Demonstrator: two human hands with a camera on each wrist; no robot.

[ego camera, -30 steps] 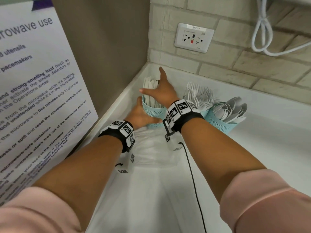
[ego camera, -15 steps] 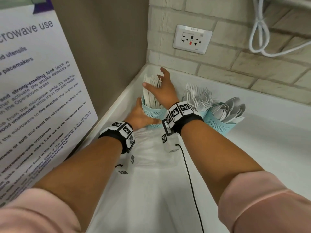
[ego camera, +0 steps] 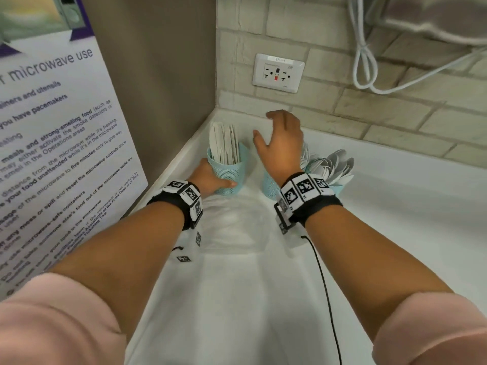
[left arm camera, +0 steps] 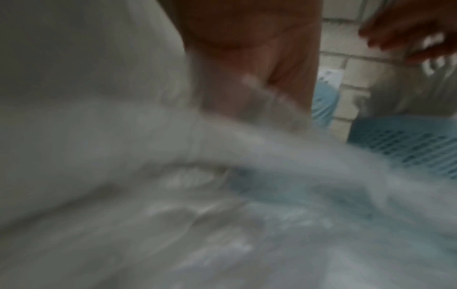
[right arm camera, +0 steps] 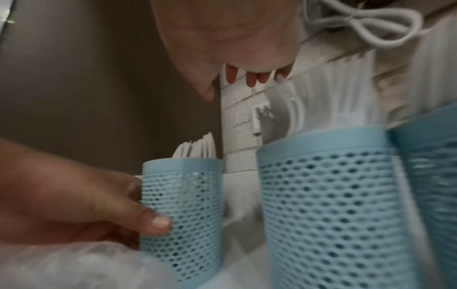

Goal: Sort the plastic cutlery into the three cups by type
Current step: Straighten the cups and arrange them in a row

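White countertop point(ego camera: 395, 233) fills the corner between a brown side wall point(ego camera: 158, 75) and a pale brick backsplash point(ego camera: 395, 122), with a microwave-use poster point(ego camera: 52, 154) leaning at the left. A crumpled clear plastic bag point(ego camera: 232, 227) lies on the counter between the forearms. On the brick sit a white outlet point(ego camera: 278, 73) and, further right, a looped white cord point(ego camera: 365, 61).

Three pale blue mesh cups stand near the back. The left cup point(ego camera: 226, 175), set apart from the other two, holds upright white knives point(ego camera: 224, 143). The middle cup point(right arm camera: 329, 205) is largely hidden behind the right wrist in the head view; fork tines point(right arm camera: 329, 93) rise from it in the right wrist view. The right cup point(ego camera: 336, 187) touches it and holds white spoons point(ego camera: 334, 164).

The left hand point(ego camera: 208, 177) grasps the left cup low on its side, thumb point(right arm camera: 153, 221) pressed on the mesh. The right hand point(ego camera: 282, 146) hovers above the middle cup, fingers loosely spread and holding nothing.
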